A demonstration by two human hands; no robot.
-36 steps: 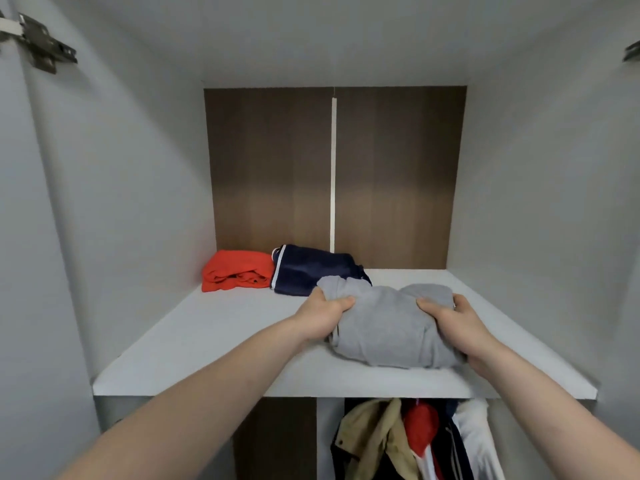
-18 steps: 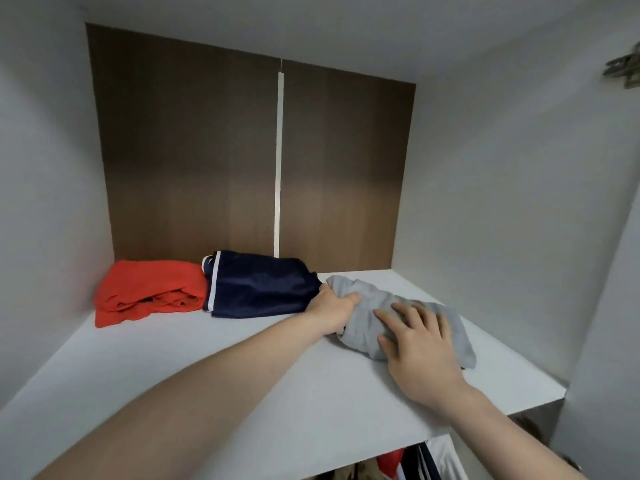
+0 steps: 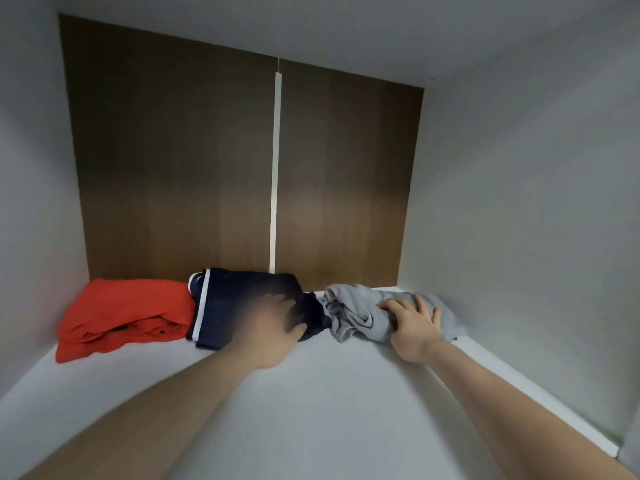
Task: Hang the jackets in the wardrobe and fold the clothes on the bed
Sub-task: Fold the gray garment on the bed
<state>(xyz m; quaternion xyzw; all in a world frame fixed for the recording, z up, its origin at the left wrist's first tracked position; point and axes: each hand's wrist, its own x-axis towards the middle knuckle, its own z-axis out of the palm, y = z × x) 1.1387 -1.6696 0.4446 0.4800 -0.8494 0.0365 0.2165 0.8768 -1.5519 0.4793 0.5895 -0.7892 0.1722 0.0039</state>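
My right hand (image 3: 415, 323) presses spread fingers on the gray clothes (image 3: 360, 311), my blurry left hand (image 3: 273, 327) looks open too, so pushing harder could mess the fold.

Both forearms are bare, no sleeve in view. Left hand (image 3: 277, 327) is motion-blurred; right hand (image 3: 414, 325) sharp, fingers bare, without rings.

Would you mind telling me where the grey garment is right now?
The grey garment lies at the shelf's back right, touching the navy garment, under the right hand.
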